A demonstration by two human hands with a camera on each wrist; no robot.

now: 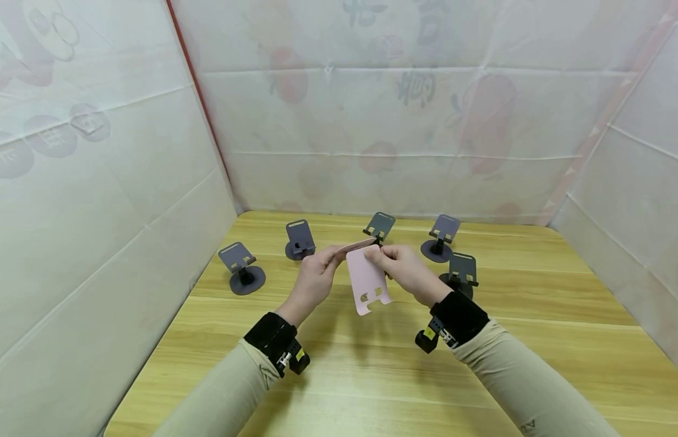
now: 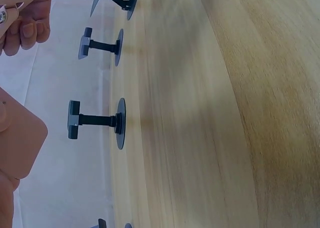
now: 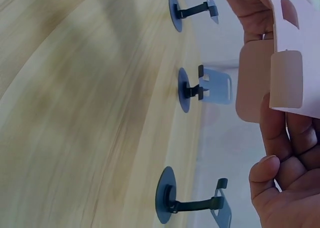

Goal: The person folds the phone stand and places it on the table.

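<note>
Pink plastic, matte and thin, makes up the phone stand (image 1: 367, 280) held above the middle of the wooden table (image 1: 371, 376), in the centre of the head view. Its larger plate hangs downward with two cut-outs and a small tab at its lower edge; a second pink plate (image 1: 356, 246) folds off the top toward the upper left, joined at what looks like a hinge. The left hand (image 1: 315, 280) pinches that upper plate between thumb and fingertips, a narrow grip on its edge. The right hand (image 1: 405, 271) holds the top of the hanging plate, its fingers curled round it, as the right wrist view shows from behind.

To open or set the hinge well, I judge each hand should keep its hold close to the joint, turn the plates slowly against each other, and avoid bending the thin plastic near the cut-outs.

Five grey phone stands sit on round bases in an arc behind the hands: one at the left (image 1: 240, 267), one further back (image 1: 300, 239), one at centre back (image 1: 379, 226), and two at the right (image 1: 441, 237) (image 1: 462, 271).
</note>
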